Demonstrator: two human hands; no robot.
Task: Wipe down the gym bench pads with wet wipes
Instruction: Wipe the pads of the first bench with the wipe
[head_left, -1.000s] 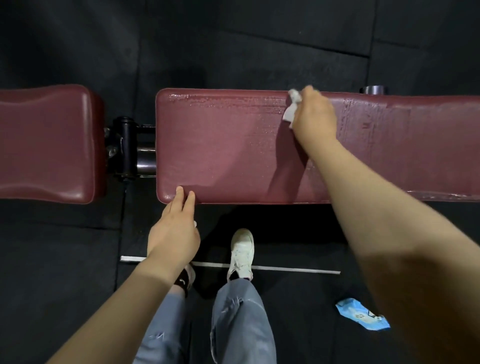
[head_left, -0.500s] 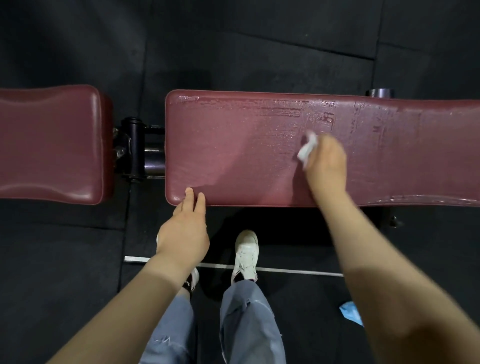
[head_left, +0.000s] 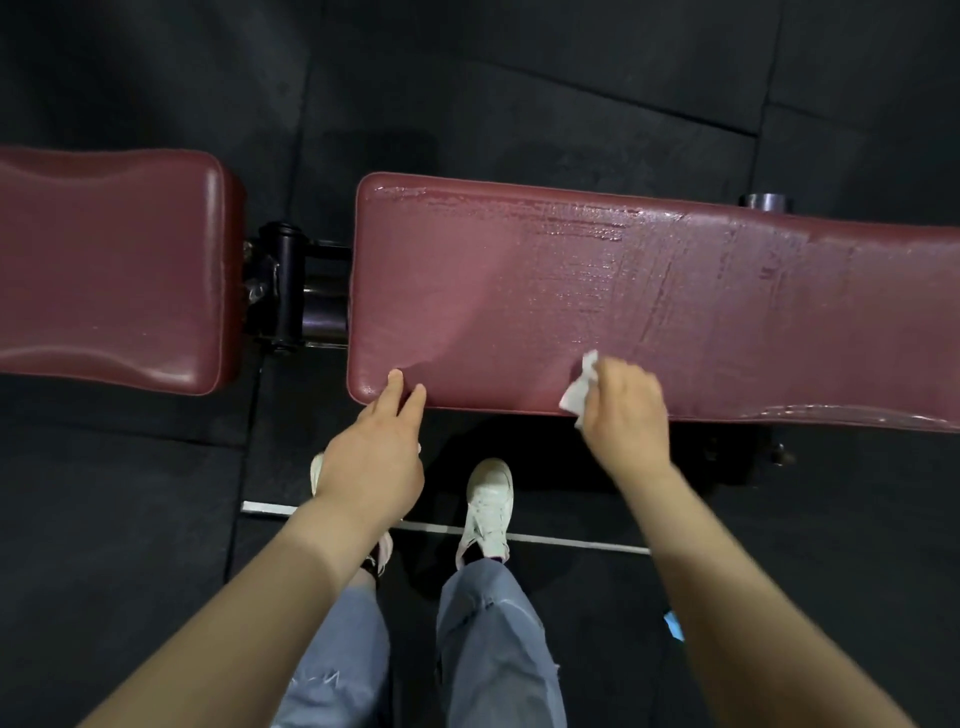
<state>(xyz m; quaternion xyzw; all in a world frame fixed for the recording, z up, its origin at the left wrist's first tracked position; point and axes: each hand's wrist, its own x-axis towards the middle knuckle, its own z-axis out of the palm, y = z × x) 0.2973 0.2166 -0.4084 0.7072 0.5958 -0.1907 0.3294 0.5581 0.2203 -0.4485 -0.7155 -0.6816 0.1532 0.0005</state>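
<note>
1. Long maroon padded vinyl bench pad (head_left: 519, 291) spans the frame from centre toward 3 o'clock. Its upper half and right part carry glossy wet streaks; the patch near its left end looks duller.
2. Right hand (head_left: 623, 410) sits at the near edge of this surface, at about 5 o'clock of the pad's centre. Grip: fingers curled round a crumpled white wet wipe (head_left: 579, 392), which is pinched and held.
3. The wipe protrudes from the grip on the hand's 10 o'clock side and lies against the pad's top, just at the near rim. Only the bunched part outside the fingers shows; the rest is hidden under the hand.
4. Left hand (head_left: 376, 452) is at the pad's near left corner. Grip: not closed, holding nothing; straight fingers (head_left: 396, 384) point to 12 o'clock and rest on the rim.
5. The two hands are well apart along the near edge.
6. Shorter maroon padded seat pad (head_left: 109, 270) lies at 9 o'clock, separated from the long pad by a black metal hinge joint (head_left: 291, 291).
7. Below, at 6 o'clock: white sneakers (head_left: 488, 506), light blue jeans (head_left: 493, 649), black rubber floor (head_left: 130, 519).
8. A blue packet corner (head_left: 674, 622) shows beside the right forearm; contents cannot be told.
</note>
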